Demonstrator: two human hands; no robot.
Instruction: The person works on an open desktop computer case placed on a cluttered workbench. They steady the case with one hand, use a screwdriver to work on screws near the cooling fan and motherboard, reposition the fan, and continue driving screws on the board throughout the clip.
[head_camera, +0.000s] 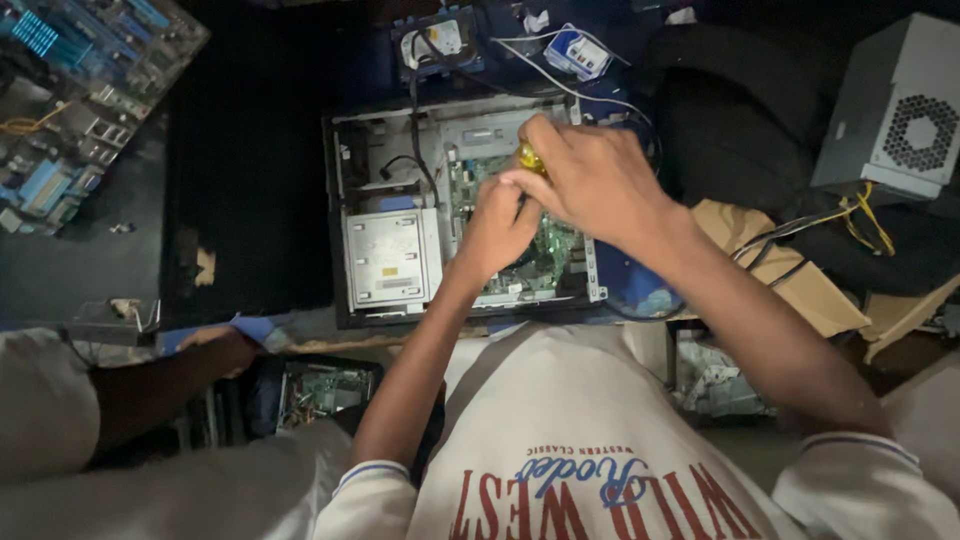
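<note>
From the head camera, I am looking down over my chest at an open desktop computer case (342, 215) lying flat in front of me. I am closing my right hand (590, 180) around the yellow handle of a screwdriver (529, 158), fingers curled tight over its top; only a small part of the handle is showing between my knuckles. My left hand (497, 225) is sitting just below it, fingers pinched in against the tool's lower part, though I cannot tell exactly what those fingertips are gripping. Both hands are hovering over the green motherboard (545, 255) in the case's right half. To the left of it, a silver optical drive (385, 260) is sitting in its bay, with black cables (415, 150) running above it. A grey power supply (895, 110) with a round fan grille is resting at the far right, yellow wires trailing from it. Loose circuit boards (90, 70) are lying at the upper left. Another person's hand (220, 350) is resting at the lower left, near a smaller board (320, 390).
</note>
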